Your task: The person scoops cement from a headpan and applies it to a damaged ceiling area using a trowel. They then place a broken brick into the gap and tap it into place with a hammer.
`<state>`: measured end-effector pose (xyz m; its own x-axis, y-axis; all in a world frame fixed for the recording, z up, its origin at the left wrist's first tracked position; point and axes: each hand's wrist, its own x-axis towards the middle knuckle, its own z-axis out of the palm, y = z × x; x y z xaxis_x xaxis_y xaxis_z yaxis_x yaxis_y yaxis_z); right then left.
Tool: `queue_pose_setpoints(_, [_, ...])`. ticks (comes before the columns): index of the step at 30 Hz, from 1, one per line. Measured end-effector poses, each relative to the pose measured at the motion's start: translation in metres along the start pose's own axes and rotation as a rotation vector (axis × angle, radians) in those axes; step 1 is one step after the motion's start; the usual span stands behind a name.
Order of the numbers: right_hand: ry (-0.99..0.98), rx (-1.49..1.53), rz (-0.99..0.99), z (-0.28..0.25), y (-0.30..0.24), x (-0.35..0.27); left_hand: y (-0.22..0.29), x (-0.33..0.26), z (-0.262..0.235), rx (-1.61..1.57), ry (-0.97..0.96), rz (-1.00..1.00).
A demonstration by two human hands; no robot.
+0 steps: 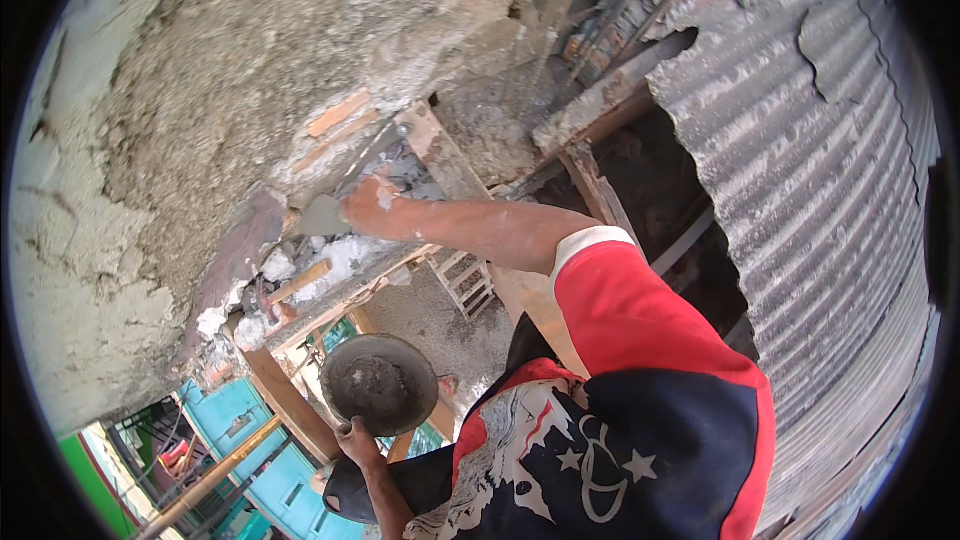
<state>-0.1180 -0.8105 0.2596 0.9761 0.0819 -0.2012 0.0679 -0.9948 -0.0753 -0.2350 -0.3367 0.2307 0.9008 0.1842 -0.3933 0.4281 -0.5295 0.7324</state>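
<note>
So the biggest thing here is the rough plastered wall point(200, 70) filling the whole left side, grey and lumpy, with bits of orange brick point(338, 112) showing where the coat hasn't covered. Off to the right is a curved sheet of corrugated metal point(820, 170) with a torn hole in it, and between the two runs a mess of timber formwork point(440, 155) and rebar point(590, 10), probably propping the edge while the mortar sets.

The person in the red, black and white shirt point(620, 400) is up high; you can see ground and blue structures point(250, 440) way below.

Their left hand point(357, 437) is closed around the rim of a round metal pan point(378, 383), which has a lump of wet grey mortar point(375, 380) in it. It's held low and level, close under the work spot, which makes sense for short scoops and catching drips.

The right hand point(372, 205) is wrapped tight on the handle of a trowel point(320, 217), arm stretched out, blade flat against the wall's lower edge right where white crumbly patches point(335, 260) show.
</note>
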Motion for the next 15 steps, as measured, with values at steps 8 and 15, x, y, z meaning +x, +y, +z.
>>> queue_pose_setpoints(8, [0.247, 0.731, 0.221, -0.070, 0.021, -0.232, -0.023, 0.013, 0.010, -0.162, -0.229, -0.239])
queue_pose_setpoints(15, [0.120, 0.980, 0.696, -0.032, 0.058, -0.360, -0.035, 0.017, 0.026, -0.114, -0.294, -0.214])
